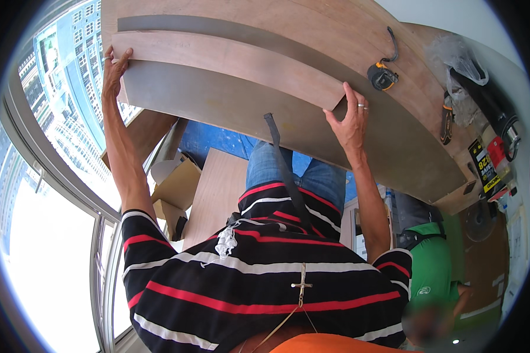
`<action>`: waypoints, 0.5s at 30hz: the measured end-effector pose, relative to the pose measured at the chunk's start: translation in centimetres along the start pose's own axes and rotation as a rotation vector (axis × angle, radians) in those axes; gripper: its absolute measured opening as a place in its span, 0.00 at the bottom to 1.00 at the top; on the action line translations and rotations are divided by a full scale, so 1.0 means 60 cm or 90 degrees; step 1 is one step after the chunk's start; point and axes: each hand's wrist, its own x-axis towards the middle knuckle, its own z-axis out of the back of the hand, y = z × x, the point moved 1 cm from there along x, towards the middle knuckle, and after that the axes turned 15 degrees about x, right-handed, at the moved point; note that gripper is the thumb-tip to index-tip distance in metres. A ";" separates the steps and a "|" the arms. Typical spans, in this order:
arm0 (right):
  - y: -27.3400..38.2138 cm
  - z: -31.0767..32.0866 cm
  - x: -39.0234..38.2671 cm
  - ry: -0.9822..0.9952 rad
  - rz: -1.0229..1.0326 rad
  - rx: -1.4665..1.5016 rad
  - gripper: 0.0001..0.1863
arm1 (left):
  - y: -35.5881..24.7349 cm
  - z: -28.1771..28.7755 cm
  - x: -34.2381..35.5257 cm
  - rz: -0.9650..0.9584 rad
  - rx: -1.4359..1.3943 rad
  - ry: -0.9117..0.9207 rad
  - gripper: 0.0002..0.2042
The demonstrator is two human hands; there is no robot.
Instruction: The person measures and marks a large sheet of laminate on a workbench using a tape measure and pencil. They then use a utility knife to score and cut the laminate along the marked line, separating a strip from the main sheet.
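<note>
A narrow reddish-brown wooden strip (229, 62) lies lengthwise over a wide grey panel (218, 97) on the wooden worktop in front of me. My left hand (115, 69) grips the strip's left end, its thumb on the top face and the fingers past the outer edge, partly hidden. At the other end my right hand (351, 120) holds the corner between the thumb on the near side and the fingers at the far side. A dark strap (282, 162) hangs in front of my body and reaches up to the panel's near edge.
On the worktop (312, 23) to the right lie a tape measure (383, 76) and a utility knife (447, 120). Beyond them are a plastic bag, a black cylinder (489, 103) and a yellow-black package (483, 167). Windows line the left. A person in green (433, 265) is at lower right.
</note>
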 end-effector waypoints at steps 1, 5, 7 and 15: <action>-0.001 0.000 0.000 0.001 0.003 0.003 0.46 | 0.000 -0.001 0.000 0.007 -0.007 0.003 0.56; -0.008 -0.002 -0.003 0.016 -0.001 -0.023 0.46 | -0.003 -0.004 -0.003 0.008 -0.003 -0.015 0.56; -0.008 -0.003 -0.003 0.013 0.001 -0.015 0.46 | -0.007 -0.003 -0.008 0.009 0.010 -0.024 0.55; 0.103 0.076 0.055 0.051 -0.091 0.111 0.42 | -0.030 -0.007 -0.029 -0.068 0.097 -0.101 0.52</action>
